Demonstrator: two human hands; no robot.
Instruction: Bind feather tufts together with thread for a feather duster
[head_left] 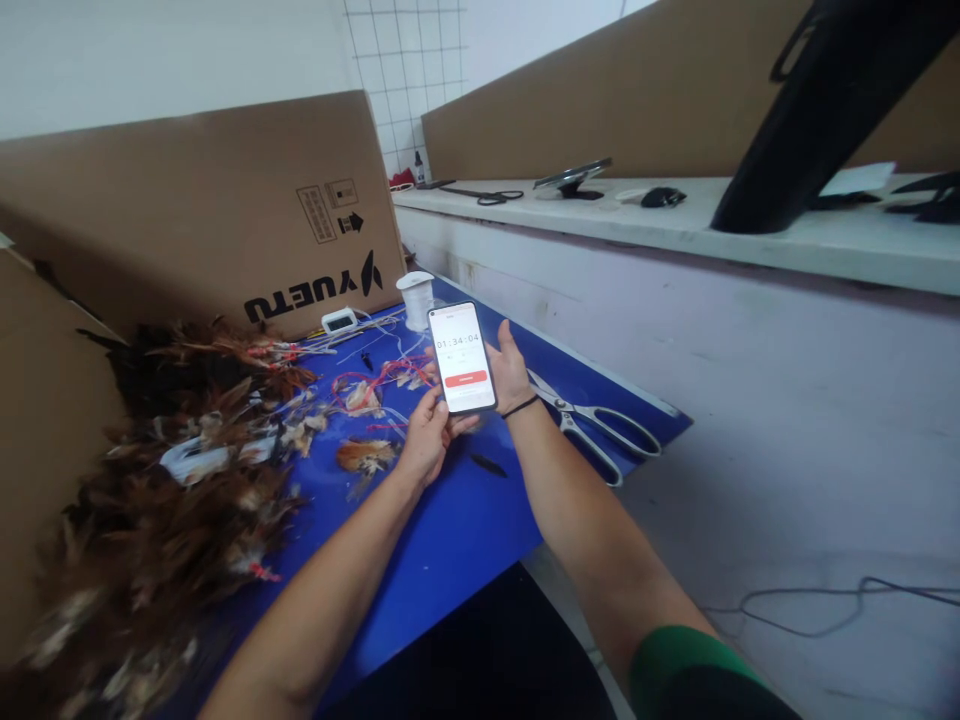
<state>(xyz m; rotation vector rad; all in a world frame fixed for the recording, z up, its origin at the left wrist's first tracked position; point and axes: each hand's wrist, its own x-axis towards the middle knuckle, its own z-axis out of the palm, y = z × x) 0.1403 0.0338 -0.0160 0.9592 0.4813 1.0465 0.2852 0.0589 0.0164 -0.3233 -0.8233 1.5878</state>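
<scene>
A smartphone (461, 365) with a white screen, a timer reading 01:34:04 and a red button is tilted up over the blue table. My left hand (429, 437) grips its lower left corner, thumb at the edge and fingers underneath. Behind its right side, my right hand (511, 372) supports it with the thumb raised off the phone; most of those fingers are hidden. Close to the right wrist lie large scissors (574, 408) with open handles. Red cord (382, 375) and a tan feather tuft (365, 456) rest left of the phone.
Brown feather bundles (172, 530) pile along the left side. A white spool (416, 300) and a small digital display (339, 320) stand by a large cardboard box (202, 220). A white ledge (600, 215) at right carries a black cylindrical object (810, 120).
</scene>
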